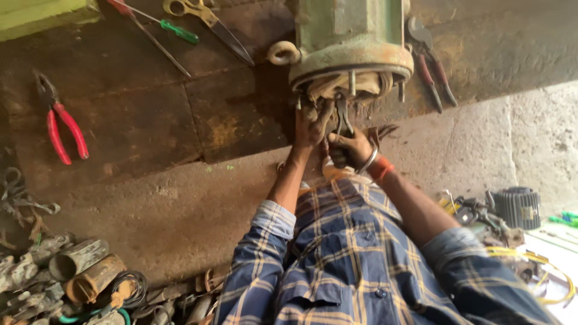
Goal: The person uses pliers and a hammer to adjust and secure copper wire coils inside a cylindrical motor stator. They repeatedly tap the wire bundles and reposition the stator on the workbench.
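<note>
Working at the open end of the one green motor [352, 36], your left hand [312, 123] presses curled fingers into its pale windings [337, 87], while your right hand [349, 147] is clenched round a dark tool [343, 114] poking into them. Around you lie two red-handled pliers [60, 123], the second [435, 69] just beside the motor, one pair of scissors [208, 24], one green screwdriver [174, 29] and a scrap heap [72, 277].
</note>
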